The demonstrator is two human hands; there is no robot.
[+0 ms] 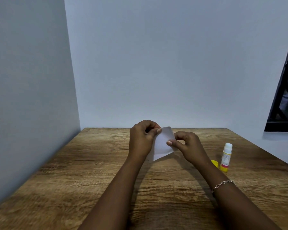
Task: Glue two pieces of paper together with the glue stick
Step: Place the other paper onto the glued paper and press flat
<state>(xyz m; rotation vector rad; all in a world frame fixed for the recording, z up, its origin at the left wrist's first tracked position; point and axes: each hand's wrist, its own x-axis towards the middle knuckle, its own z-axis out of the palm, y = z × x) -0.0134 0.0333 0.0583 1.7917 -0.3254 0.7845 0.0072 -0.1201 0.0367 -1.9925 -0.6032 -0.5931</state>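
At the right, our glue stick [225,157] stands uncapped on the wooden table [90,180], yellow cap [214,163] just beside it. Farther in, our left hand [140,140] and right hand [188,146] each pinch an edge of the white paper [162,143], fingers curled.

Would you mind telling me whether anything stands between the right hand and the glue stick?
Nothing visible does. The glue stick stands upright and uncapped on the table, to the right of the right hand, with bare wood between them. Its yellow cap lies by its base, partly behind the forearm. That hand pinches the paper.
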